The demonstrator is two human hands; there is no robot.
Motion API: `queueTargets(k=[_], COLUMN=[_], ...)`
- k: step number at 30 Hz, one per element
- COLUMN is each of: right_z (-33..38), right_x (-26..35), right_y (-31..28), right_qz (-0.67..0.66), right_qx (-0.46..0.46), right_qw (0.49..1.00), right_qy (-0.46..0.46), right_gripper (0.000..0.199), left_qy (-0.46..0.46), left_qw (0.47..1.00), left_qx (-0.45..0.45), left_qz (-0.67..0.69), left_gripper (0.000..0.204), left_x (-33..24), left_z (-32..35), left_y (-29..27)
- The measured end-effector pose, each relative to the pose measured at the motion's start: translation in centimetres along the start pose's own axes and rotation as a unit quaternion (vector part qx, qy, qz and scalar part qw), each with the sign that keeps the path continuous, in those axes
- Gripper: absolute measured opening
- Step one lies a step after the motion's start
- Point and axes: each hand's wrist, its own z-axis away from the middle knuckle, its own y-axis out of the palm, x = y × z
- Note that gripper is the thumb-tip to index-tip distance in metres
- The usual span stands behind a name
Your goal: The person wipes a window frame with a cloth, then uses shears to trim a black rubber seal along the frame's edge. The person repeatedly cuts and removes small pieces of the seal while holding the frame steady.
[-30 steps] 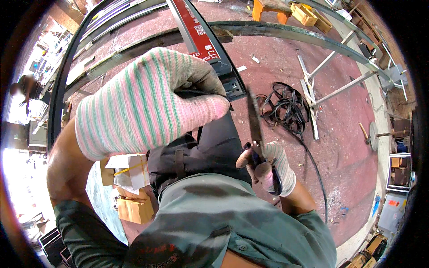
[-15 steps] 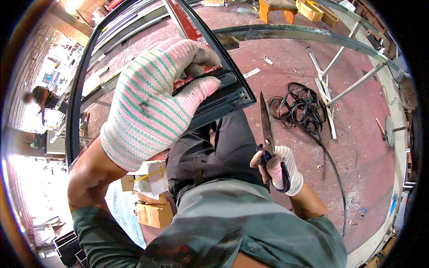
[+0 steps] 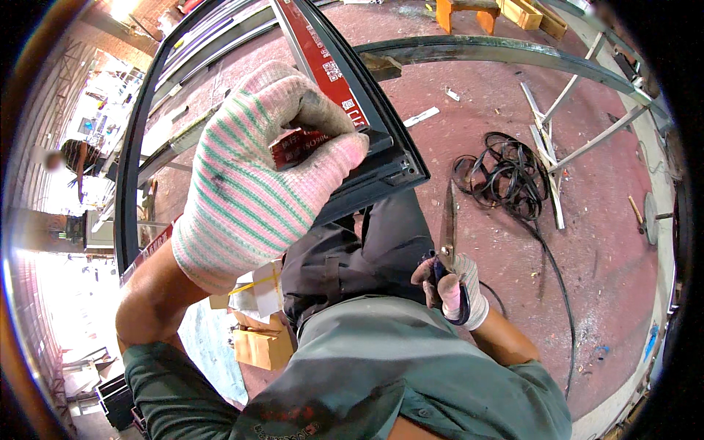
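A dark metal frame (image 3: 378, 176) with red printed film (image 3: 326, 67) along its bars stands before me. My left hand (image 3: 249, 180), in a pink, green and white striped knit glove, is at the near right corner of the frame. Its thumb and fingertips pinch together at the inner edge; what lies between them is hidden. Low on the right, my right hand (image 3: 469, 293), gloved alike, grips dark-handled scissors (image 3: 447, 227). Their blades point away from me and look closed, apart from the frame.
A tangle of black flat strip (image 3: 506, 176) lies on the red floor to the right, one length trailing toward me. Metal rails (image 3: 499, 50) cross behind it. Cardboard boxes (image 3: 262, 345) sit lower left. An orange stool (image 3: 467, 13) and a distant person (image 3: 79, 158) are farther off.
My left fingers have closed tighter at the frame's corner, and the black piece seen by them earlier is mostly hidden. The scissors stay in my right hand, a little lower. The view has shifted slightly.
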Motion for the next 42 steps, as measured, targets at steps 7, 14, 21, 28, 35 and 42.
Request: queueTargets(k=[7, 14, 21, 28, 35, 42], right_z=[-0.3, -0.1, -0.3, -0.1, -0.1, 0.3], right_x=[-0.5, -1.5, -1.6, -2.6, -2.4, -2.6], right_y=[-0.5, -0.9, -0.8, -1.3, -1.2, -1.5], right_qz=[-0.073, -0.117, -0.142, -0.165, -0.125, -0.139], right_qx=[-0.024, -0.031, -0.047, -0.036, -0.023, -0.028], right_qw=[0.997, 0.993, 0.988, 0.986, 0.992, 0.99], right_qy=[0.006, 0.011, 0.02, 0.008, -0.004, 0.01], right_gripper=[0.082, 0.078, 0.067, 0.062, 0.055, 0.07], left_qy=[0.076, -0.003, -0.028, -0.111, -0.084, -0.1], left_qw=[0.994, 1.0, 0.999, 0.992, 0.994, 0.991], left_qx=[0.018, 0.012, 0.026, 0.062, 0.063, 0.086], left_qz=[-0.076, -0.007, -0.013, 0.015, 0.041, 0.038], left_gripper=[0.012, 0.013, 0.031, 0.042, 0.053, 0.05], left_x=[0.1, 0.0, 0.3, 0.4, 0.4, 0.3], left_z=[-0.2, -0.2, 0.1, 0.2, 0.3, 0.4], left_y=[-0.3, 0.1, -0.2, -0.2, 0.2, -0.2])
